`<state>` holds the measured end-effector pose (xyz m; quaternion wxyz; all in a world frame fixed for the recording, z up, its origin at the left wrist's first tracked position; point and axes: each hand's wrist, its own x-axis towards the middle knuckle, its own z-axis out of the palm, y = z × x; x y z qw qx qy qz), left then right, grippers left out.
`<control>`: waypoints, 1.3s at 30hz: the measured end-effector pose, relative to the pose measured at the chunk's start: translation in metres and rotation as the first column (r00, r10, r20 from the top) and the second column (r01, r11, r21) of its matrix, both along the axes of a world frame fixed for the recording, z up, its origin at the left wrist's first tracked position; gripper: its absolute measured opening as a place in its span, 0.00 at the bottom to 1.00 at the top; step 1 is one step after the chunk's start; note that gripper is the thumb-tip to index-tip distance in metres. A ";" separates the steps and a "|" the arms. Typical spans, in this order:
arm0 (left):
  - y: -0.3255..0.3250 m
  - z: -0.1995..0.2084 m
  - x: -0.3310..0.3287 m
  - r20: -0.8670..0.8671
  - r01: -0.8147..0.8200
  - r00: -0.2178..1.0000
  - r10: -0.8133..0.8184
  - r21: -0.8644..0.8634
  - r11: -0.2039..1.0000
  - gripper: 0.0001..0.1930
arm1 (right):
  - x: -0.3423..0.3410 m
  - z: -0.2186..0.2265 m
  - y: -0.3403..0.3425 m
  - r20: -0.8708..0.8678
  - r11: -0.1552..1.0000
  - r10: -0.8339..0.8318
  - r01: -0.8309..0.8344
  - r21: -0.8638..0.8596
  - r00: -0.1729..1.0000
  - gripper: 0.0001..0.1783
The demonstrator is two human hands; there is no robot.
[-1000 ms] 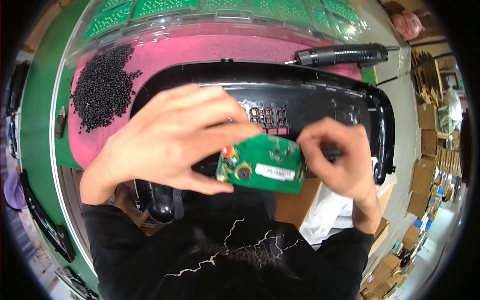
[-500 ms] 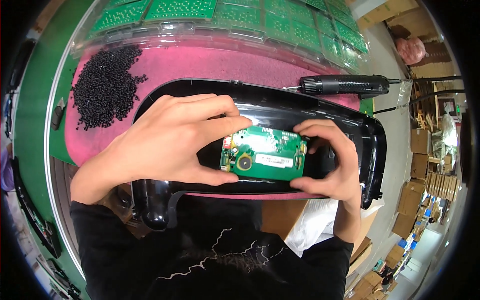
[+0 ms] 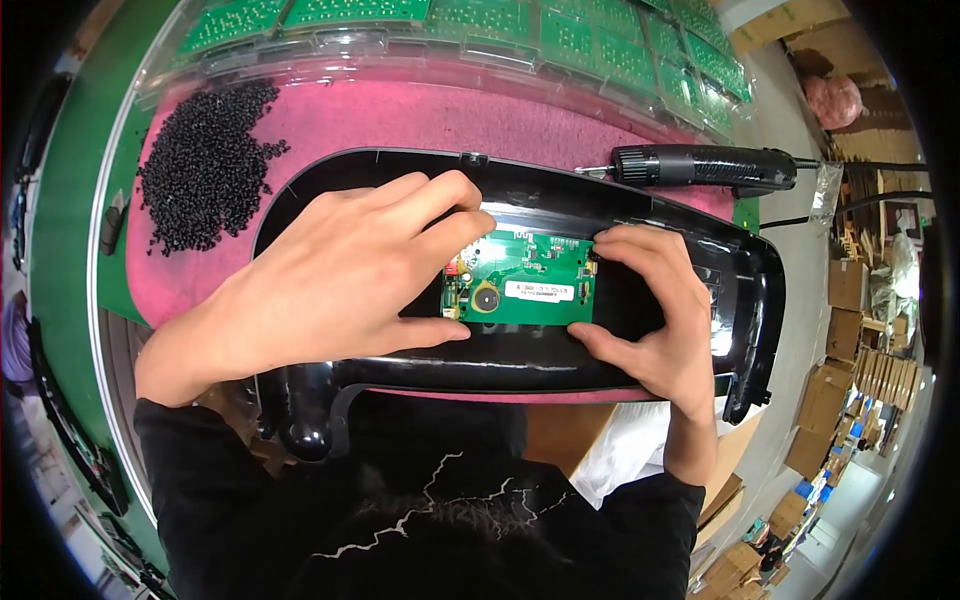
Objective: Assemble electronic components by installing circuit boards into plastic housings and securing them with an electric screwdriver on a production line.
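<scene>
Green circuit board [image 3: 535, 265] gripped at both ends over a black shell [image 3: 480, 362].
The left hand [image 3: 350, 270] clamps its left end, the right hand [image 3: 662, 305] its right. The shell lies along the near edge of the pink-topped bench [image 3: 380, 115]; small black pieces [image 3: 205, 165] heap toward the left edge, a black power screwdriver [image 3: 705, 167] near the right, a clear tray [image 3: 420, 45] beyond.

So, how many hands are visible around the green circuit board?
2: the left hand is at the left end of the green circuit board, the right hand at its right end.
</scene>
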<state>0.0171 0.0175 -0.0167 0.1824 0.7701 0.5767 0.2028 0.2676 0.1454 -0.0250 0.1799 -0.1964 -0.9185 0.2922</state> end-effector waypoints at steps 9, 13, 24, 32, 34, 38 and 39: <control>-0.001 -0.001 0.000 -0.003 0.004 1.000 -0.004 0.006 1.000 0.34 | 0.000 0.000 -0.002 0.013 1.000 -0.010 0.010 0.004 1.000 0.33; -0.002 0.000 0.000 -0.029 -0.005 1.000 0.005 0.016 1.000 0.34 | -0.002 0.002 -0.003 0.010 1.000 -0.014 0.014 0.010 1.000 0.32; -0.015 0.010 -0.007 -0.034 -0.081 0.995 0.089 0.193 0.978 0.32 | 0.002 -0.001 -0.008 0.020 0.997 -0.024 0.023 0.073 1.000 0.39; -0.075 0.088 -0.032 0.452 -0.557 0.826 0.336 0.745 0.368 0.12 | -0.007 -0.006 -0.003 -0.171 0.977 -0.121 0.086 -0.194 0.978 0.45; -0.119 0.084 -0.061 0.496 -0.562 0.827 0.264 0.735 0.380 0.12 | -0.003 -0.006 0.001 -0.278 0.971 -0.144 0.081 -0.223 0.950 0.37; -0.190 0.091 -0.067 0.480 -0.461 0.874 0.074 0.772 0.438 0.12 | 0.021 0.006 0.002 -0.374 0.959 -0.281 0.248 -0.135 0.884 0.22; -0.166 0.098 -0.048 0.439 -0.400 0.898 0.017 0.801 0.444 0.12 | 0.014 0.010 -0.005 -0.396 0.947 -0.320 0.284 -0.148 0.861 0.20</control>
